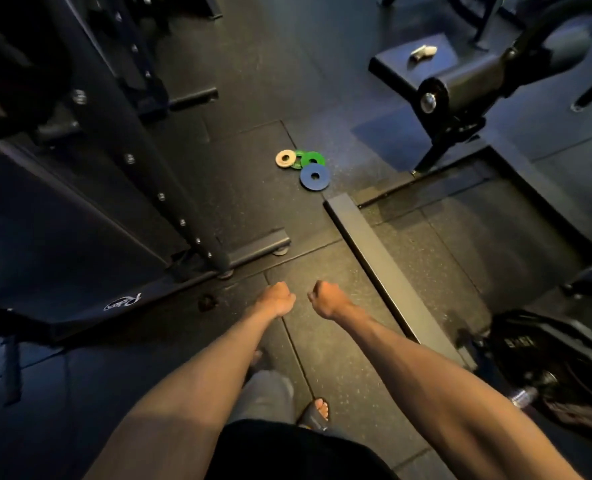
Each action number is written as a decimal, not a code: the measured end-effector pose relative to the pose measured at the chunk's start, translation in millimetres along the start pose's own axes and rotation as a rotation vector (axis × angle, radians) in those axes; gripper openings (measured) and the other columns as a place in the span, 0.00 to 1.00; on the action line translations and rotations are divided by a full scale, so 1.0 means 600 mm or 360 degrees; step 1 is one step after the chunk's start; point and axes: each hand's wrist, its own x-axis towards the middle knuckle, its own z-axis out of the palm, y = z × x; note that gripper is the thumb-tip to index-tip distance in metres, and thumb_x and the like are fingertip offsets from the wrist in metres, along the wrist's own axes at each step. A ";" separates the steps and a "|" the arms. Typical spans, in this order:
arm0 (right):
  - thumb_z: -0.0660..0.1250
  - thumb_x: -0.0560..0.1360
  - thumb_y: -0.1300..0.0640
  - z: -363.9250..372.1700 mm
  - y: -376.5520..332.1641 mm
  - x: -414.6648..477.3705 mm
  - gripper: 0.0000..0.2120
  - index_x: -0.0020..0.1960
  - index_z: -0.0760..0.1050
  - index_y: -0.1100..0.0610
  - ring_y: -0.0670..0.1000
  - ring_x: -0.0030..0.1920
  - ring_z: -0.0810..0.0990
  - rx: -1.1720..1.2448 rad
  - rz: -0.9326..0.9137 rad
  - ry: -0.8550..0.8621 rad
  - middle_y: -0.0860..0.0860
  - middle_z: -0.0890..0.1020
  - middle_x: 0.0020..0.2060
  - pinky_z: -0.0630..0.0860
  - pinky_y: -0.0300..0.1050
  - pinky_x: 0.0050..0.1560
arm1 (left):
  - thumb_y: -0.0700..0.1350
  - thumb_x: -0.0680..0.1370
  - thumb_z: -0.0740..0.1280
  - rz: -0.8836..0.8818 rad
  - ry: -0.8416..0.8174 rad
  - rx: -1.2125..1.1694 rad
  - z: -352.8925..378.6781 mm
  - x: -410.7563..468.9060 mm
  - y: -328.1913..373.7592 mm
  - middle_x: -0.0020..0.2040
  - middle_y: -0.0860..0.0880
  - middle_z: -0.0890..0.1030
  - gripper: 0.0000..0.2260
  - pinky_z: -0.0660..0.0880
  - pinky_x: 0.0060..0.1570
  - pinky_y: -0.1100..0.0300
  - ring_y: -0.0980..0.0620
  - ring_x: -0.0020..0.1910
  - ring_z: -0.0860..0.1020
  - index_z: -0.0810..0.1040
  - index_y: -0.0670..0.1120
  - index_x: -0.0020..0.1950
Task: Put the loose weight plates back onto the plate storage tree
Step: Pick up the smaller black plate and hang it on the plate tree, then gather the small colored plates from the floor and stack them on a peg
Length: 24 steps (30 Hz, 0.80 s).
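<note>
Small loose weight plates lie in a cluster on the dark rubber floor ahead: a white plate (285,158), two overlapping green plates (307,159) and a blue plate (315,176). My left hand (276,300) and my right hand (325,299) are stretched out side by side above the floor, well short of the plates. Both are curled into fists and hold nothing. A rack upright with bolts (156,161) stands at the left; I cannot tell whether it is the plate tree.
A long black steel beam (384,271) runs diagonally along the floor at the right. A large black plate on a bar end (551,368) sits at the lower right. A machine with a padded platform (422,60) stands behind the plates. My sandalled foot (317,415) is below.
</note>
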 end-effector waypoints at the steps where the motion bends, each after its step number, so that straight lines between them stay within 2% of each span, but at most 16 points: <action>1: 0.57 0.84 0.53 -0.015 0.008 0.019 0.20 0.63 0.76 0.67 0.65 0.64 0.78 0.0020 0.0007 0.0001 0.66 0.79 0.63 0.75 0.52 0.59 | 0.48 0.81 0.59 0.0011 -0.0004 0.0032 -0.003 0.021 0.016 0.62 0.38 0.81 0.17 0.76 0.61 0.50 0.40 0.61 0.80 0.76 0.40 0.65; 4: 0.58 0.84 0.53 -0.057 0.022 0.084 0.19 0.63 0.76 0.67 0.65 0.64 0.78 0.0044 0.0031 -0.0033 0.66 0.79 0.63 0.75 0.51 0.58 | 0.47 0.81 0.60 0.0013 -0.0075 0.0130 -0.022 0.094 0.058 0.60 0.37 0.81 0.16 0.76 0.58 0.51 0.39 0.59 0.80 0.79 0.39 0.61; 8: 0.59 0.83 0.54 -0.121 0.026 0.193 0.18 0.61 0.77 0.67 0.66 0.63 0.78 0.0103 0.0057 -0.0087 0.66 0.80 0.61 0.75 0.51 0.57 | 0.48 0.80 0.61 -0.0024 -0.0109 0.0189 -0.076 0.205 0.115 0.62 0.38 0.80 0.16 0.75 0.57 0.51 0.39 0.60 0.79 0.78 0.40 0.63; 13: 0.58 0.83 0.53 -0.238 0.017 0.318 0.18 0.63 0.76 0.66 0.65 0.64 0.78 0.0132 0.0082 -0.0107 0.66 0.79 0.63 0.75 0.51 0.59 | 0.46 0.81 0.58 -0.0020 -0.0086 0.0208 -0.183 0.324 0.209 0.65 0.38 0.78 0.17 0.73 0.63 0.48 0.38 0.65 0.76 0.77 0.40 0.64; 19: 0.56 0.84 0.55 -0.376 -0.003 0.467 0.19 0.64 0.75 0.67 0.66 0.65 0.77 0.0151 0.0073 -0.0102 0.67 0.78 0.64 0.74 0.52 0.60 | 0.45 0.81 0.60 0.0020 -0.0097 0.0178 -0.305 0.450 0.303 0.58 0.37 0.82 0.15 0.78 0.58 0.51 0.40 0.58 0.81 0.79 0.38 0.62; 24: 0.57 0.83 0.53 -0.473 0.001 0.611 0.18 0.64 0.77 0.64 0.62 0.68 0.75 -0.0004 0.0080 -0.0150 0.63 0.79 0.64 0.68 0.54 0.71 | 0.47 0.83 0.59 -0.0009 -0.0177 0.0185 -0.384 0.582 0.373 0.60 0.38 0.82 0.15 0.76 0.60 0.51 0.40 0.59 0.80 0.78 0.39 0.62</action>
